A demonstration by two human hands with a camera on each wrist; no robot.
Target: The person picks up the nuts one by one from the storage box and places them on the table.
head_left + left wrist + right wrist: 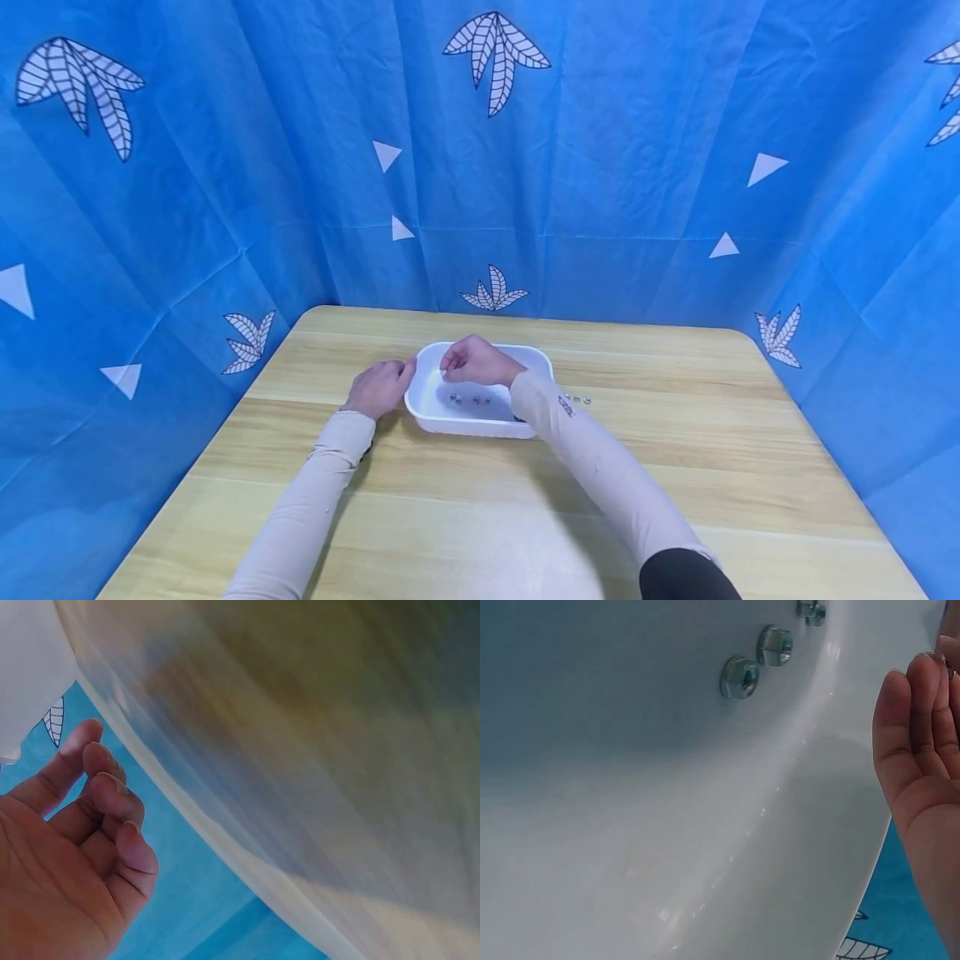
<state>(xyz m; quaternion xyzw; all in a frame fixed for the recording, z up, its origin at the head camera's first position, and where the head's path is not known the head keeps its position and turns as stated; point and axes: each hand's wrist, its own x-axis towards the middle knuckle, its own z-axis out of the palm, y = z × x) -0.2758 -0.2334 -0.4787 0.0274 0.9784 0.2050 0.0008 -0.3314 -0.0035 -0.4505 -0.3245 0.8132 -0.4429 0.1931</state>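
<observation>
Hands at a white tray (542,360) of metal nuts (476,401) on my wooden bench (675,467).
Right hand (474,361) hovers over the tray, fingers bunched, contents unclear; left hand (381,387), loosely curled and empty, touches its rim. I judge placing is underway; next needs a steady release.

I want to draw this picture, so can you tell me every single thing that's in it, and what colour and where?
Tray: one, white, middle of the table, towards the far side.
Nuts in the tray: at least three, silver metal, on the tray floor.
Small metal pieces: a few, silver, on the table just right of the tray; too small to count.
Table: one, light wood, fills the lower part of the head view.
Cloth backdrop: blue with white leaves and triangles, behind and at both sides.
Left hand: one, fingers loosely curled, at the tray's left rim.
Right hand: one, over the tray.
Sleeves: two, beige.
</observation>
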